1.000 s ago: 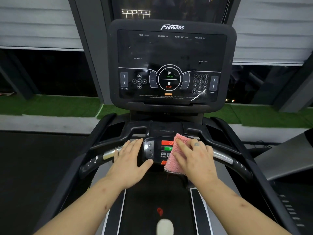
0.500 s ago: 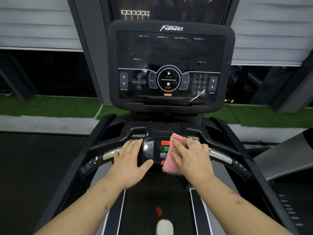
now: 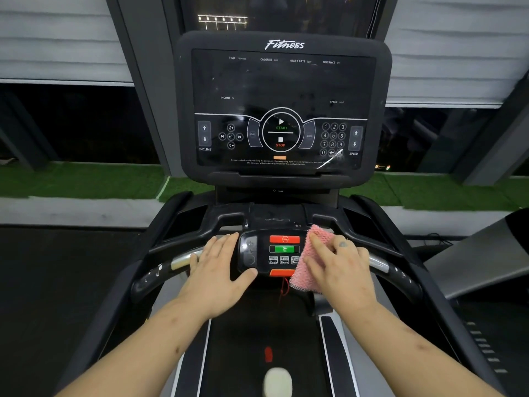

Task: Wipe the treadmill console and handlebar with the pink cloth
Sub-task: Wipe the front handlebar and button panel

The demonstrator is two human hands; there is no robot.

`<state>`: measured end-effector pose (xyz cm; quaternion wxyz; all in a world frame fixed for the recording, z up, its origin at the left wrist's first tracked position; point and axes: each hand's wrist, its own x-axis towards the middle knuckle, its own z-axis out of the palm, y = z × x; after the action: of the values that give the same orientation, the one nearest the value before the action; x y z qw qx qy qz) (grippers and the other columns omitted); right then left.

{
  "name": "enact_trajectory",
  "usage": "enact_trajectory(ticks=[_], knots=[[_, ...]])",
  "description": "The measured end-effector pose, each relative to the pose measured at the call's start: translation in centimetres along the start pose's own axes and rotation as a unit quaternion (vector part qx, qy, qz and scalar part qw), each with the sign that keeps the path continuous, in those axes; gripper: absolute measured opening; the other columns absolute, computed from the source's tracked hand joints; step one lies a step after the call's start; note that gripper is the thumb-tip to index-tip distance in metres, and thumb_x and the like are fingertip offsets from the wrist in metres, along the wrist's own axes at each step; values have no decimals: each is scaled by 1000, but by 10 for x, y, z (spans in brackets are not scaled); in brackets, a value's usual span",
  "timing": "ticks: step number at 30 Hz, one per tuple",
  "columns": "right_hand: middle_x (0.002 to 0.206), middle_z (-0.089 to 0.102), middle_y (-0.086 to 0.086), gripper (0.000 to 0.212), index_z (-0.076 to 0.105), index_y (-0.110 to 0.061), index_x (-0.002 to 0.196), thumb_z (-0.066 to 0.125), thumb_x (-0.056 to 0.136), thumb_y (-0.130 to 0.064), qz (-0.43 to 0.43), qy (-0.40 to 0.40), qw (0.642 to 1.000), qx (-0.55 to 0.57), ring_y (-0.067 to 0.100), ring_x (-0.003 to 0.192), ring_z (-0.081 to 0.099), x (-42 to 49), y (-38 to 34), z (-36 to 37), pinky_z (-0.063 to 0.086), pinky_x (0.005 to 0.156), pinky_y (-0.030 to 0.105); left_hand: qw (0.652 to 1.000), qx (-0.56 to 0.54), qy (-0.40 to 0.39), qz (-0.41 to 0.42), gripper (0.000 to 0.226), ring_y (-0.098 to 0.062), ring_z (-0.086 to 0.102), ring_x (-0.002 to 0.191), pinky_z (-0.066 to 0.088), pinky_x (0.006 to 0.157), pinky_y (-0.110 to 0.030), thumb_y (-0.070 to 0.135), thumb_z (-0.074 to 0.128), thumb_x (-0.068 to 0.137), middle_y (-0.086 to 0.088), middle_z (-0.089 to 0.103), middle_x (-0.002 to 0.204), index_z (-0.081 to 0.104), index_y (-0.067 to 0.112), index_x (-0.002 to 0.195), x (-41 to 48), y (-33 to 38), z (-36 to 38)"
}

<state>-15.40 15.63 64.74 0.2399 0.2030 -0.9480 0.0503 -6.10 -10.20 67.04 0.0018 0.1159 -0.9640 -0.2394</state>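
- Pressing cloth [image 3: 302,272] onto right edge of keypad [image 3: 283,249] at mid-handlebar: right hand [image 3: 340,267], fingers straight and flat, not curled round it.
- Resting flat on handlebar [image 3: 180,260] just left of keypad: left hand [image 3: 217,270], fingers extended, holding nothing.
- Judged progress: early, with wiping confined to keypad.
- Left to do: console [image 3: 283,110], visibly smudged and streaked at lower right, plus both handlebar sides.

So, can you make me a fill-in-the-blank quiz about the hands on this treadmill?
1. The right hand presses a ____ cloth on the small button panel.
2. The left hand lies flat on the handlebar, holding ____.
3. Just below the panel's red button sits a ____ one.
Missing words: pink; nothing; green.
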Motion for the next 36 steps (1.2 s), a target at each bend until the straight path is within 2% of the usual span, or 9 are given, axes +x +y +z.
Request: enact_trajectory(ticks=[4,9,15,26,30,36], knots=[[102,61,6,55,60,-26,144,46,97,-52,-9,-13,1000,5,28,91,57,3,-10,0,43,81,46,1000,1,-1,-3,90,-12,-8,159,6,129,-52,69,49,96,10,5,173,1,35,164,-1,0,-1],[112,62,8,57,56,-27,148,62,97,-49,-3,-36,999,17,28,102,58,1,-4,-1,47,86,46,1000,-3,-3,-3,90,-12,-8,159,6,129,-52,69,49,96,10,5,173,1,36,165,-1,-1,-2],[112,62,10,59,52,-25,151,60,96,-48,-12,-40,999,24,29,100,57,6,-19,-1,50,89,47,1000,0,-6,-10,89,-11,-9,158,5,129,-52,69,49,96,12,4,173,2,36,164,-3,3,-3],[108,61,5,56,56,-25,148,64,97,-47,-60,-33,995,66,24,94,59,19,-62,-2,54,85,44,1000,-5,-22,6,90,-10,-12,158,3,129,-54,73,44,95,13,1,173,0,37,165,-1,-3,-3],[110,62,7,56,57,-27,147,66,95,-47,-72,-28,994,75,27,98,60,21,-80,-2,53,85,46,1000,2,-28,8,89,-11,-12,158,3,128,-55,73,42,95,12,0,173,-1,37,165,-1,-3,-3],[117,63,9,62,58,-27,144,74,88,-47,-95,-40,993,57,29,107,60,24,-100,-3,53,92,49,1000,-1,-26,14,86,-12,-13,158,2,128,-57,70,40,97,12,0,173,0,37,165,-1,-4,-2]])
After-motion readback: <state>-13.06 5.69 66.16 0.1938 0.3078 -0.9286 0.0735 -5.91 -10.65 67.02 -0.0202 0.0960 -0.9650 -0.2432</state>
